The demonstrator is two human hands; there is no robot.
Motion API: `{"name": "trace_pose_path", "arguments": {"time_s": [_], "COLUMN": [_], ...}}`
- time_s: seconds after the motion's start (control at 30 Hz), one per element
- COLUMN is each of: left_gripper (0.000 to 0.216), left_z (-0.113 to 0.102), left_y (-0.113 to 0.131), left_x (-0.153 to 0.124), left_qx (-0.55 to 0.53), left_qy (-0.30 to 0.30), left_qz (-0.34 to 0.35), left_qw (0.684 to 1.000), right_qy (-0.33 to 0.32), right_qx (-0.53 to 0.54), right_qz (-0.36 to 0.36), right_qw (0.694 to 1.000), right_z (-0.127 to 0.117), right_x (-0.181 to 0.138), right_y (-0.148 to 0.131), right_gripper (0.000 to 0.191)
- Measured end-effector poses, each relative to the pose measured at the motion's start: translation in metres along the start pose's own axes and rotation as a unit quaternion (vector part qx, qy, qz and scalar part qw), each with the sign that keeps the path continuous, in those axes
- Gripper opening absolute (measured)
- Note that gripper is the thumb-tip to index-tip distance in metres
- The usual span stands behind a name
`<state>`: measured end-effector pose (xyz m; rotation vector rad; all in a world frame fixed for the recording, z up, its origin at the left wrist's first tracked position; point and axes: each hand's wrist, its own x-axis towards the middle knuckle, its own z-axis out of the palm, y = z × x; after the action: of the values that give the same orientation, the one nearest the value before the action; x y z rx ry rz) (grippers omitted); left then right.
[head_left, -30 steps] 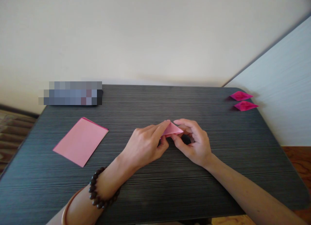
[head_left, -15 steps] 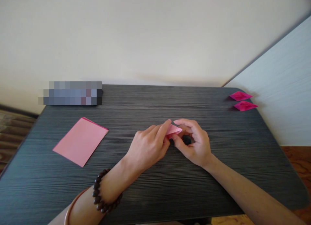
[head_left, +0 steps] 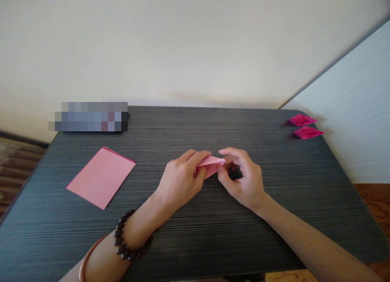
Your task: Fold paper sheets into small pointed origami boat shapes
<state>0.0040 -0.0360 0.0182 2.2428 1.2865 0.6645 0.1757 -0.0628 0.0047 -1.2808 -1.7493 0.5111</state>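
Observation:
Over the middle of the table, my left hand (head_left: 179,176) is closed round a folded piece of light pink paper (head_left: 211,168), its thumb in front and its fingers over the top. The paper has a narrow, pointed shape with its tip facing right. At that tip, the thumb of my right hand (head_left: 242,178) presses on the near side, while the curled fingers are partly hidden behind. The right index finger is lifted off the paper. The paper's left part is covered by my left hand.
A stack of square pink paper (head_left: 102,178) lies on the left of the dark table (head_left: 170,131). Two folded magenta paper pieces (head_left: 303,120) rest near the far right edge. A blurred-out object (head_left: 91,117) sits at the back left, by the wall.
My left hand has shifted slightly left along the paper, and more of the folded paper shows between the hands. My right hand has barely moved.

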Motion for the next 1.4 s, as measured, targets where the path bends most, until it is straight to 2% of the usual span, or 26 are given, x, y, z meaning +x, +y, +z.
{"name": "trace_pose_path", "arguments": {"time_s": [0.13, 0.23, 0.3, 0.4, 0.5, 0.77, 0.87, 1.03, 1.17, 1.4], "left_gripper": [0.025, 0.020, 0.021, 0.023, 0.020, 0.015, 0.016, 0.026, 0.026, 0.012], "left_z": [0.000, -0.001, -0.001, -0.002, -0.002, 0.001, 0.003, 0.004, 0.006, 0.004], "left_y": [-0.003, -0.001, 0.001, 0.003, 0.004, -0.001, -0.003, -0.007, -0.008, -0.005], "left_x": [0.000, -0.001, -0.002, -0.001, -0.001, 0.000, 0.000, -0.003, -0.004, 0.000], "left_qx": [-0.016, -0.030, -0.041, -0.052, -0.040, -0.071, -0.072, -0.072, -0.051, 0.035], "left_qy": [0.018, 0.017, 0.004, -0.016, -0.009, -0.004, 0.007, 0.032, 0.024, 0.022], "left_qz": [-0.018, -0.030, -0.045, -0.058, -0.053, -0.119, -0.132, -0.107, -0.093, -0.046], "left_qw": [1.000, 0.999, 0.998, 0.997, 0.998, 0.990, 0.989, 0.991, 0.994, 0.998], "right_qy": [-0.056, -0.080, -0.059, 0.005, 0.041, 0.021, 0.007, -0.028, -0.005, -0.016], "right_qx": [-0.024, -0.037, -0.048, -0.085, -0.119, -0.145, -0.152, -0.149, -0.137, -0.148], "right_qz": [0.034, 0.031, 0.011, -0.040, -0.095, -0.185, -0.182, -0.137, -0.113, -0.164], "right_qw": [0.998, 0.996, 0.997, 0.996, 0.987, 0.972, 0.971, 0.979, 0.984, 0.975], "right_z": [0.000, 0.000, -0.001, -0.001, -0.002, -0.001, 0.000, 0.002, 0.003, 0.002], "right_x": [0.001, 0.001, 0.001, 0.002, 0.004, 0.002, 0.002, 0.001, 0.001, 0.005], "right_y": [-0.002, -0.002, -0.002, -0.002, -0.003, -0.002, -0.003, -0.003, 0.001, 0.005], "right_gripper": [0.024, 0.021, 0.017, 0.010, 0.009, 0.016, 0.015, 0.022, 0.029, 0.017]}}
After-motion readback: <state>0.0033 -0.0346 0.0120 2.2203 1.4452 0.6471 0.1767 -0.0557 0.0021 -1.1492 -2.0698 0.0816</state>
